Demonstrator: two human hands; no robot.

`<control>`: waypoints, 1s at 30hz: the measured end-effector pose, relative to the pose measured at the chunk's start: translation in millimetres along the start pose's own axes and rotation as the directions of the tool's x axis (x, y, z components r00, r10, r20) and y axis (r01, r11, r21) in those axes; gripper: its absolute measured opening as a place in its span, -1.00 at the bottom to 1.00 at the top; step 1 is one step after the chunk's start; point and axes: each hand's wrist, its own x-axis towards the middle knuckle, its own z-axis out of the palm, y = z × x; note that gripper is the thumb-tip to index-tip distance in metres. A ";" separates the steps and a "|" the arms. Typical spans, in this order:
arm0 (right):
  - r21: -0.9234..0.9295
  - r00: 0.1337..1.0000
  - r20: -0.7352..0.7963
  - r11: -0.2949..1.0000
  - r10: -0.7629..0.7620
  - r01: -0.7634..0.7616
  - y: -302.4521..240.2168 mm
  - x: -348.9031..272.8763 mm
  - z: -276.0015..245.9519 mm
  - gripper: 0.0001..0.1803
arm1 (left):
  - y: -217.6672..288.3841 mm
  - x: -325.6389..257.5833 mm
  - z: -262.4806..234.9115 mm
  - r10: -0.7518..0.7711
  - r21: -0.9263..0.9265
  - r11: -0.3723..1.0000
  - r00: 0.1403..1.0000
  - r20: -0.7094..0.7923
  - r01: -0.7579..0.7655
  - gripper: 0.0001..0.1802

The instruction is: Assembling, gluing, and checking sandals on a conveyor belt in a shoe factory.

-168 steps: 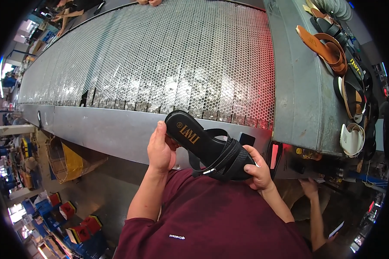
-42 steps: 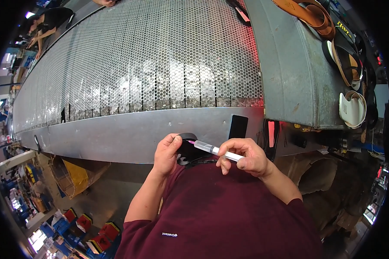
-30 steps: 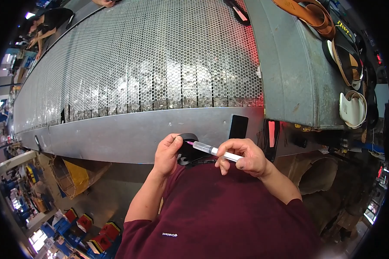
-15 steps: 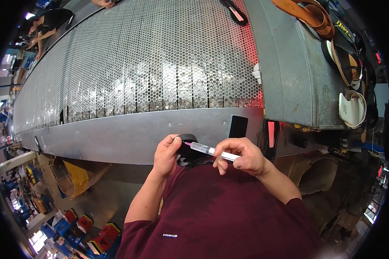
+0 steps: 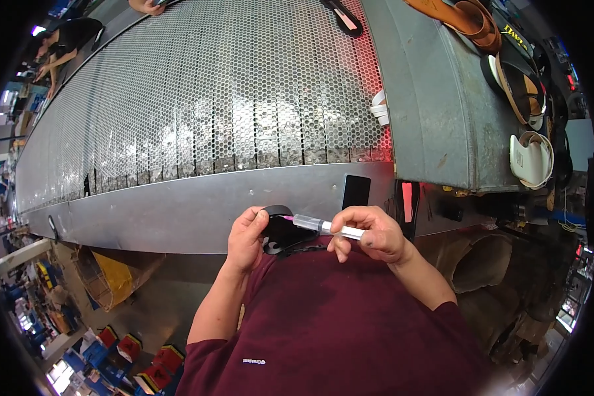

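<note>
My left hand [image 5: 245, 239] grips a black strapped piece that looks like a sandal [image 5: 285, 236], with the thumb on top of its curved band. Its lower part lies close against my maroon shirt. Between the fingers and thumb of my right hand [image 5: 371, 232] is a clear plastic syringe [image 5: 308, 223] with a white plunger. The syringe points left, and its pink tip is at the inner side of the band; whether it touches, I cannot tell. Both hands are over the near edge of the metal ledge [image 5: 152, 206].
Beyond the ledge runs a wire mesh belt [image 5: 211, 92] beside a grey metal hood [image 5: 435, 112] carrying several sandals. A black sandal [image 5: 345, 20] and a white one [image 5: 380, 109] are on the belt. A black phone [image 5: 356, 191] lies right. Another person's hand [image 5: 149, 6] is far left.
The view has shifted slightly, moving the surroundings left. More of the white sandal shows beside the hood. The black sandal in my left hand is turned a little, showing more of its inside.
</note>
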 end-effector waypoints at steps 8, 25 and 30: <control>0.031 1.000 0.003 0.999 -0.031 0.031 1.3 -10.0 -9.4 -0.45 | -6.7 2.6 4.9 -0.009 -0.021 1.000 1.000 -0.013 0.009 -0.82; 0.023 1.000 -0.014 1.000 -0.014 0.015 -8.0 -22.7 -20.2 -0.34 | -13.4 6.5 22.2 -0.030 -0.021 0.999 0.999 -0.041 0.030 -0.83; 0.070 0.999 0.006 0.997 -0.042 0.042 -6.3 -24.8 -23.1 -0.53 | -21.6 10.3 19.1 -0.013 0.008 1.000 1.000 -0.018 0.013 -0.72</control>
